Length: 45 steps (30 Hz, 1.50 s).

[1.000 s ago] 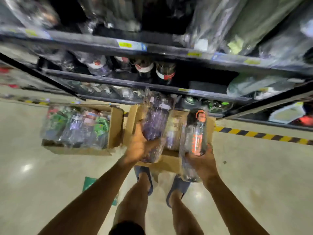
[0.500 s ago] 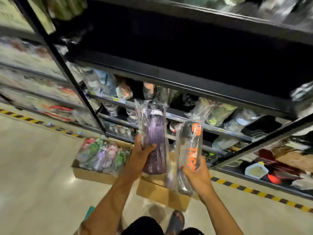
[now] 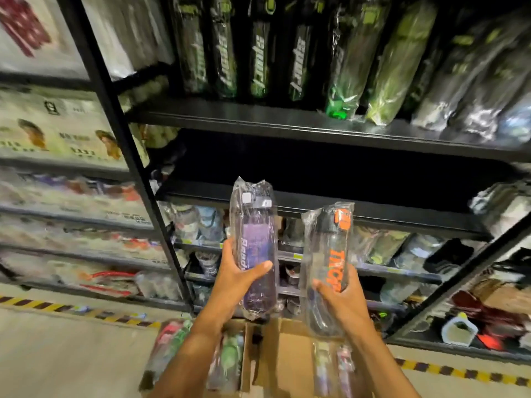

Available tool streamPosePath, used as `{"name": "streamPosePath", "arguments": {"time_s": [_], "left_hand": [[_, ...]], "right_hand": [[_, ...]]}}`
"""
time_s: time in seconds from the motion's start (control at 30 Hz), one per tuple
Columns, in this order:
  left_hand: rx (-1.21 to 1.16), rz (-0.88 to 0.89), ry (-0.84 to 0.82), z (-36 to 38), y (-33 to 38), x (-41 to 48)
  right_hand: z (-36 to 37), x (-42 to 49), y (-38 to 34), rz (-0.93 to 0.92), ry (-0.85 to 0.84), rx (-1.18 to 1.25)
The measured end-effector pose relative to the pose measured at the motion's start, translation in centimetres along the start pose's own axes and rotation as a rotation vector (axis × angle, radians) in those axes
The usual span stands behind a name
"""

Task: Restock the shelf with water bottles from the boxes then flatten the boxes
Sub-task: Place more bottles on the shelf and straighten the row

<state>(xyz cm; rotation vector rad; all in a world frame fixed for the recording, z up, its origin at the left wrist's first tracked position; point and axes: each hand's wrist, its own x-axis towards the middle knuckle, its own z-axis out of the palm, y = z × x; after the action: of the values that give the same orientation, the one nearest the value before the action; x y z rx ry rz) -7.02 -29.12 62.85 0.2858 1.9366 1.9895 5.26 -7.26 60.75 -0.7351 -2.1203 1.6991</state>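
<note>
White lettering beginning "Read" is printed lengthwise on the purple bottle [image 3: 255,254]; the rest of the word is covered by the thumb. Orange capitals run down the clear bottle [image 3: 330,248], but they are partly hidden and cannot be read whole. An orange tab is seen at its dark cap, and a grey lid with a pale button on the purple one. Each bottle is sealed in a crinkled transparent sleeve.

The purple bottle is grasped round its middle by the left hand [image 3: 235,282], and the clear bottle is gripped low on its body by the right hand [image 3: 342,297]. Both are held upright, with their tops raised level with the front edge of the dark shelf board [image 3: 373,218].

Below that board and nearest the camera, two open cardboard boxes are set side by side. Wrapped bottles with green and red parts are packed in the left box [image 3: 244,366], and a few more lie in the right box [image 3: 287,354]. Above the board, on the next shelf up, dark wrapped bottles [image 3: 258,53] with green and white lettering are lined up, too blurred to be read.
</note>
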Motion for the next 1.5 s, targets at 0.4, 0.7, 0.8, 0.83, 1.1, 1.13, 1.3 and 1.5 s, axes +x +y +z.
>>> {"name": "streamPosePath", "arguments": {"time_s": [0.4, 0.7, 0.8, 0.83, 1.1, 1.13, 1.3, 1.5], "left_hand": [[-0.062, 0.349, 0.033, -2.3, 11.3, 10.1], [-0.078, 0.481, -0.034, -3.0, 20.7, 18.9], [-0.040, 0.511, -0.067, -3.5, 23.7, 21.9], [-0.030, 0.518, -0.074, -3.5, 24.5, 22.9], [0.070, 0.479, -0.081, -2.9, 28.6, 30.7], [0.080, 0.477, -0.079, -2.7, 28.5, 31.4], [0.039, 0.445, -0.072, -1.7, 27.2, 34.2], [0.039, 0.420, -0.074, -1.6, 26.3, 36.3]], "right_hand": [[3.1, 10.1, -11.9, -0.339, 0.120, 0.085], [4.1, 18.4, -21.4, -0.507, 0.089, 0.184], [4.4, 20.9, -24.2, -0.553, 0.085, 0.219], [4.4, 21.6, -25.1, -0.561, 0.088, 0.222], [5.7, 28.6, -29.7, -0.572, 0.200, 0.116], [6.0, 29.3, -29.8, -0.565, 0.196, 0.094], [6.7, 32.0, -29.9, -0.534, 0.168, 0.057], [6.7, 34.7, -30.1, -0.474, 0.090, 0.034]]}}
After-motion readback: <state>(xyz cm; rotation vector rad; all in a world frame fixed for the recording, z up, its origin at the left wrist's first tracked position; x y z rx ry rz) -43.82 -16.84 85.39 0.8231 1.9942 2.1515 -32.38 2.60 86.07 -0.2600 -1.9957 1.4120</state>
